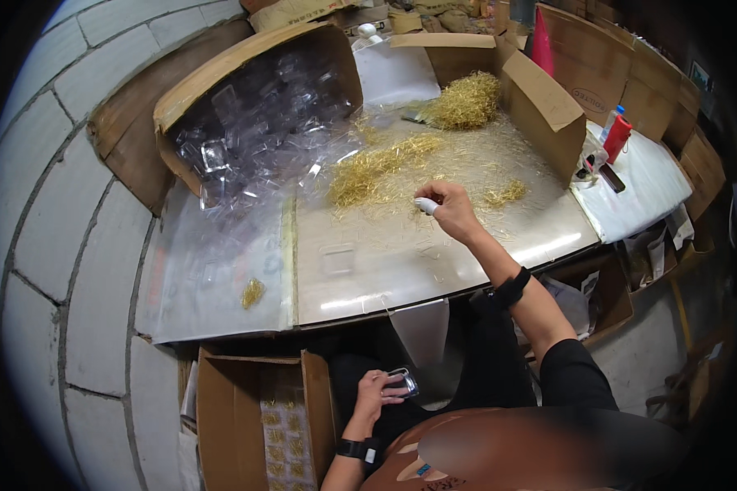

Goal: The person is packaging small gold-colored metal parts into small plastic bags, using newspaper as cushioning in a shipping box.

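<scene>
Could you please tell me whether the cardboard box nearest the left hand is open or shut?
Open: no flap covers the top of the cardboard box, and clear packs show inside.

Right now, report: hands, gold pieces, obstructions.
Left hand low, holding clear case. Right hand over table, contents unclear. Gold pieces heaped beyond, leftward. No obstruction visible between.

Glare streaks the tabletop while the corners go black

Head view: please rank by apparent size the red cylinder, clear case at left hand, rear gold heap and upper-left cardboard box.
1. Upper-left cardboard box
2. Rear gold heap
3. Red cylinder, clear case: order unsure; left hand partly covers the case
</scene>
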Motion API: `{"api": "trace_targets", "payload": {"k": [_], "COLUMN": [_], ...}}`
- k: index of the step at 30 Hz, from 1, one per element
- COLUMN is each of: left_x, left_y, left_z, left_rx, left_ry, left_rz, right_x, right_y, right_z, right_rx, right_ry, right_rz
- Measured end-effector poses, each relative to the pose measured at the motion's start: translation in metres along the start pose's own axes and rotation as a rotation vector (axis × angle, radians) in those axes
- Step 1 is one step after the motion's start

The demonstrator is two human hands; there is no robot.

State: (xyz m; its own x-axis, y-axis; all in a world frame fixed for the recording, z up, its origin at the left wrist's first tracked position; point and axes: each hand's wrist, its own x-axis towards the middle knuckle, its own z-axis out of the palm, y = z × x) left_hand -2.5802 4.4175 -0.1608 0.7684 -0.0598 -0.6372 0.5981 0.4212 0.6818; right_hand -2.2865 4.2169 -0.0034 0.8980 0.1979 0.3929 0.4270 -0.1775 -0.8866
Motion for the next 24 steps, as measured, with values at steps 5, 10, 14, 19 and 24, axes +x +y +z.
{"api": "trace_targets", "payload": {"k": [5, 10, 14, 19, 24], "left_x": [0.030, 0.051, 0.066, 0.079, 0.094], "left_y": [-0.032, -0.036, -0.032, -0.041, -0.060], "left_z": [0.006, 0.021, 0.042, 0.037, 0.030], "left_rx": [0.129, -0.073, -0.219, -0.265, -0.256], "left_ry": [-0.063, -0.186, -0.180, -0.308, -0.209], "left_rz": [-0.006, -0.047, -0.054, -0.022, -0.001], "right_x": [-0.017, -0.009, -0.031, -0.062, -0.083], "right_y": [0.035, 0.077, 0.058, -0.003, 0.046], "right_z": [-0.017, 0.004, 0.034, -0.012, 0.041], "right_rx": [-0.275, -0.540, -1.020, -0.282, -0.804], "right_ry": [-0.082, 0.120, -0.464, -0.357, -0.012], "right_rz": [0.074, 0.090, -0.056, 0.382, 0.097]}}
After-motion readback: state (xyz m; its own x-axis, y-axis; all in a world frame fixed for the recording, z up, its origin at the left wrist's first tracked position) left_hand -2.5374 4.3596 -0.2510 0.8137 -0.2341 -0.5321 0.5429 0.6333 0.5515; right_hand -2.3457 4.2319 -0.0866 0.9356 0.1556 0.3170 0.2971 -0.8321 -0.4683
